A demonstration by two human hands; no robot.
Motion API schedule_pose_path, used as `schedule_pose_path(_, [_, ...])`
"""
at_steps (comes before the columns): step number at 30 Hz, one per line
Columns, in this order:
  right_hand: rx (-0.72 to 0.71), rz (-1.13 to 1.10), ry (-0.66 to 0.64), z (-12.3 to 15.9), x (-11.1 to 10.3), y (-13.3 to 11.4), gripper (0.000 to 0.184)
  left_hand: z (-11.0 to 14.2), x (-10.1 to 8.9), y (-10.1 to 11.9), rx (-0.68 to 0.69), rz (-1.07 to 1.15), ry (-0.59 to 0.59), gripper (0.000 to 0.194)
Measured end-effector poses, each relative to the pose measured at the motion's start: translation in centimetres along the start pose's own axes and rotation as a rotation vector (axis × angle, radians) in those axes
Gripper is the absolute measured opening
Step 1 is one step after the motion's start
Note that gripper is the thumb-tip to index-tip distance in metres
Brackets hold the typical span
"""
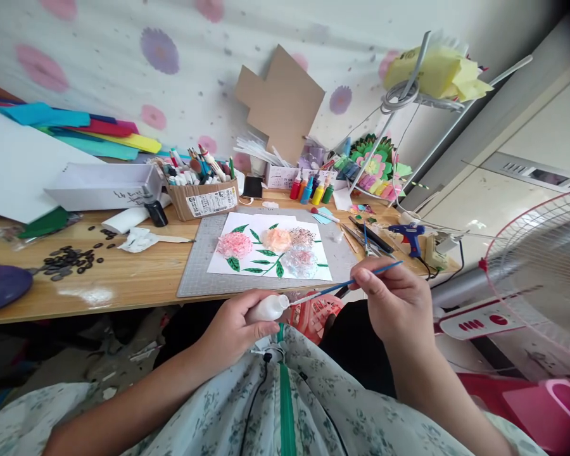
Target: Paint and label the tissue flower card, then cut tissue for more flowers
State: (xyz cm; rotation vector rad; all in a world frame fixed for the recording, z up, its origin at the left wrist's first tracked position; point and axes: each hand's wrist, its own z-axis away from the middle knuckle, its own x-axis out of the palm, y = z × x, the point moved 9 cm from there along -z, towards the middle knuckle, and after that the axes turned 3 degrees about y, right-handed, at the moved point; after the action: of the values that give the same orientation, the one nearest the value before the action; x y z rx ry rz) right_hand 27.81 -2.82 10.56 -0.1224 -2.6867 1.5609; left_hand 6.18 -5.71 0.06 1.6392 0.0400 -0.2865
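Observation:
My left hand [235,329] is closed around a small white bottle [268,308], tilted with its open mouth toward the right. In my right hand [394,297] a thin blue paintbrush [335,287] is pinched between thumb and fingers. Its whitish tip is at the bottle's mouth; whether it touches the rim I cannot tell. Both hands are above my lap, in front of the table edge. Beyond them a white paper painting [218,263] with pink, orange and brownish flowers and green leaves lies on a grey cutting mat [190,278].
Small paint bottles [318,192] stand behind the mat, beside a cardboard box of pens [204,199]. Dark pebbles [69,261] and a crumpled tissue [140,240] lie left. A blue glue gun [410,237] is on the right, near a pink fan [541,272].

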Motion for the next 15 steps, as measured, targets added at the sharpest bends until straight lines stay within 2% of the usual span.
schedule_pose_path(4, [0.039, -0.169, 0.122, -0.1, -0.5, 0.6, 0.007, 0.3, -1.0, -0.2, 0.008, 0.024, 0.047, 0.038])
schedule_pose_path(7, [0.068, -0.318, 0.19, -0.3, -0.6, 1.6, 0.007, 0.5, -3.9, 0.2, 0.106, -0.054, 0.182, 0.034])
schedule_pose_path(9, [0.063, -0.371, 0.223, -0.6, -0.8, 2.4, 0.007, 0.9, -7.8, 0.1, 0.134, -0.175, 0.363, 0.032])
schedule_pose_path(12, [0.07, -0.372, 0.264, -1.2, -1.1, 3.8, 0.007, 1.9, -15.0, -1.4, 0.066, -0.294, 0.652, 0.036])
schedule_pose_path(13, [0.079, -0.358, 0.265, -1.4, -1.1, 4.3, 0.009, 2.2, -17.3, -2.2, 0.025, -0.299, 0.726, 0.039])
schedule_pose_path(15, [0.084, -0.337, 0.256, -1.8, -0.8, 4.9, 0.01, 2.5, -20.8, -3.8, -0.025, -0.295, 0.794, 0.045])
